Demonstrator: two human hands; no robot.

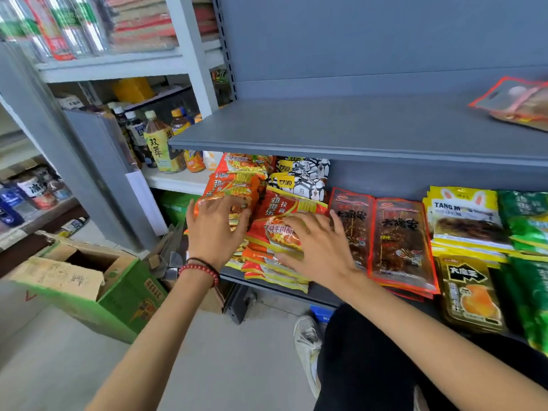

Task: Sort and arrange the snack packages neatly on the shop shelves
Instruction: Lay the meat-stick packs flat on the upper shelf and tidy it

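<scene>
Two stacks of orange-red noodle packets lie on the lower grey shelf (323,293). My left hand (215,229) rests with spread fingers on the left noodle stack (234,185). On the right noodle stack (278,229) lies my right hand (318,247), flat and fingers apart. Neither hand grips a packet. Behind the stacks stand black-and-white snack bags (302,176). To the right lie red skewer-snack packs (400,244), yellow packs (465,218), a dark pack with a yellow picture (471,295) and green packs (530,232).
The upper grey shelf (341,129) is bare except for a red-edged clear pack (516,103) at its right end. An open green cardboard box (86,280) stands on the floor at left. Bottled drinks (157,140) fill the white shelving behind it. My shoe (307,339) is near the shelf base.
</scene>
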